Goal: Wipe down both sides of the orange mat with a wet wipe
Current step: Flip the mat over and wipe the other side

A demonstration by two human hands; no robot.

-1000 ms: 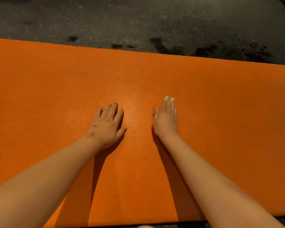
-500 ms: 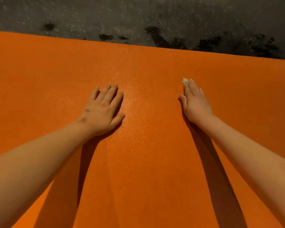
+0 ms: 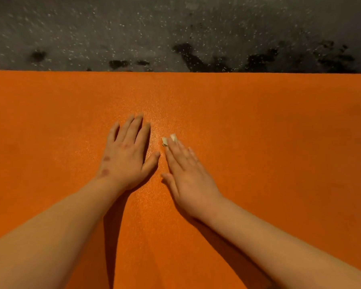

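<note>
Dark speckled floor (image 3: 92,28) with black blotches lies beyond the far edge of the orange mat (image 3: 279,142), which is spread flat. At the mat's middle, the left hand (image 3: 125,155) and right hand (image 3: 188,176) press palm-down just beside each other, fingers straight, clasping nothing. Pale bits (image 3: 169,139) show at the right fingertips (wipe or nails, unclear).

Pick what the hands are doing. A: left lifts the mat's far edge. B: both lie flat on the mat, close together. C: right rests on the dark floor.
B: the left hand and right hand lie with straight fingers on the mat, side by side.
</note>
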